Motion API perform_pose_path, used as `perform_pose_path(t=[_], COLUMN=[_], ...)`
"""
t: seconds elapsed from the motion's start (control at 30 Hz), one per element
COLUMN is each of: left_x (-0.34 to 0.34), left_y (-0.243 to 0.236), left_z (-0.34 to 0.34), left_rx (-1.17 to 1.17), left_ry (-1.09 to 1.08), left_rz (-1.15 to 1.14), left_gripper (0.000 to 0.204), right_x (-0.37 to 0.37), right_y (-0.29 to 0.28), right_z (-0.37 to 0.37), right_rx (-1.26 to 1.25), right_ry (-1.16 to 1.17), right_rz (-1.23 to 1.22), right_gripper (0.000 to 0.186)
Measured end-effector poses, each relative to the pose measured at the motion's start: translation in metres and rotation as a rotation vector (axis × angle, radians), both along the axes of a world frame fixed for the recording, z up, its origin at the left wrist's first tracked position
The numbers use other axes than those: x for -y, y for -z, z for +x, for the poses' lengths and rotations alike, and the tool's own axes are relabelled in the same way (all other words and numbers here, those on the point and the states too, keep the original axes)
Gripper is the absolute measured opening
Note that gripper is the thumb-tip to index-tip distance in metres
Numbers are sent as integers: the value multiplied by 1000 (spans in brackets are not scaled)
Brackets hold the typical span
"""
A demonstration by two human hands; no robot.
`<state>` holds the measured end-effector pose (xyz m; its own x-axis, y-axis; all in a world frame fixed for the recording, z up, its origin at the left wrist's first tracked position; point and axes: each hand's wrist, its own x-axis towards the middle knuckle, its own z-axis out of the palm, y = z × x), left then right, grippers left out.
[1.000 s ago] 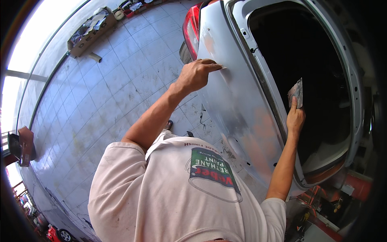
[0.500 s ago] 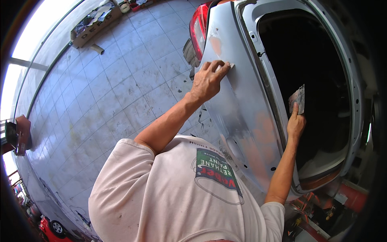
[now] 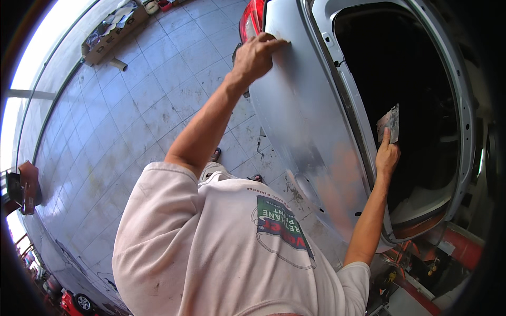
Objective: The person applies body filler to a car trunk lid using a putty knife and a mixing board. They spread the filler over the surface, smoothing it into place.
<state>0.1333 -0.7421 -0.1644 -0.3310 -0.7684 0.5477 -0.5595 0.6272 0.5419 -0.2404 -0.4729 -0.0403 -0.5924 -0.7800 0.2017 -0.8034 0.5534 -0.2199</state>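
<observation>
My left hand (image 3: 255, 57) reaches up to the grey car body panel (image 3: 311, 126), close to the red tail light (image 3: 251, 22). Its fingers are bent together, with the index finger stretched along the panel; whatever they pinch is hidden now. A pale small piece showed between these fingers earlier. In front of the dark rear opening (image 3: 395, 63), my right hand (image 3: 388, 156) grips a flat, putty-smeared plate (image 3: 389, 122), thumb on its face. Pinkish filler patches (image 3: 345, 163) mark the panel between the two hands.
The tiled floor (image 3: 142, 110) spreads out left of the car. An open cardboard box (image 3: 113, 39) stands by the far wall, with a short tube (image 3: 118, 64) near it. A brown box (image 3: 29, 187) is at far left. Red equipment and hoses (image 3: 406, 258) lie at lower right.
My left hand has moved up along the panel, toward the tail light. The right hand and its plate have hardly moved. The view has shifted slightly.
</observation>
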Motion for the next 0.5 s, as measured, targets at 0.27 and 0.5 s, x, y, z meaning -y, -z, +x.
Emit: perform_pose_path(t=[0.27, 0.5], left_x=[-113, 23], left_y=[0, -1], left_z=[-1, 45], left_rx=[8, -9], left_ry=[195, 108], left_rz=[84, 73], left_gripper=[65, 51], right_x=[-6, -6], right_y=[3, 2], right_z=[-14, -11], right_rx=[-55, -112], right_ry=[55, 82], right_rz=[10, -103], right_gripper=[84, 81])
